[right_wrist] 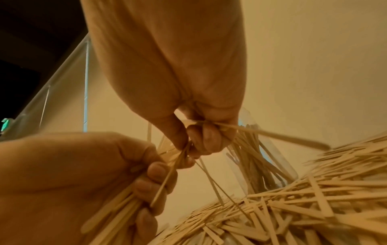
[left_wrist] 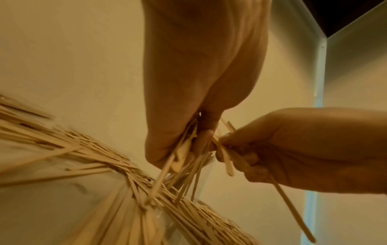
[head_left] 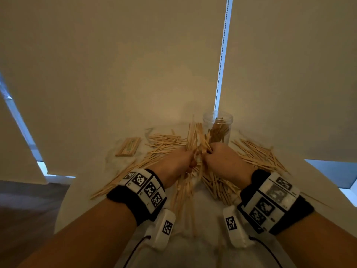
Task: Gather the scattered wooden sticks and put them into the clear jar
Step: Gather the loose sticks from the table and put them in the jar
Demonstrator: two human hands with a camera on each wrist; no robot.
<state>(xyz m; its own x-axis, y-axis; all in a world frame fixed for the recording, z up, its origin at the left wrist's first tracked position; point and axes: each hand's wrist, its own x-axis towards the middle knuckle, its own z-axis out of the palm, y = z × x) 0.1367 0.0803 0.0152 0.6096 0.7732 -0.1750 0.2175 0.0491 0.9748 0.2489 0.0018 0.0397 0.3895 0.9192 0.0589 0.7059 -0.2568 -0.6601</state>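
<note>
Pale roller blinds [head_left: 116, 64] hang behind a white table [head_left: 193, 248] strewn with wooden sticks [head_left: 257, 154]. Both hands meet over the heap. Left hand [head_left: 176, 164] has its fingers curled round a bunch of sticks [head_left: 193, 138] that fans upward; right hand [head_left: 226, 161], touching it, grips more. Clear jar [head_left: 218, 126], partly filled, stands just beyond the right hand's knuckles. Far left of the left hand lies a tidy stack [head_left: 128, 147].

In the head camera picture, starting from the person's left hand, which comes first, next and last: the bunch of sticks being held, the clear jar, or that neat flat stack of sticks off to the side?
From the left hand:
1. Bunch of sticks, gripped in the hand itself, shared with the right hand.
2. Clear jar, behind the hands, slightly right.
3. Neat stack of sticks, far left on the table.
</note>
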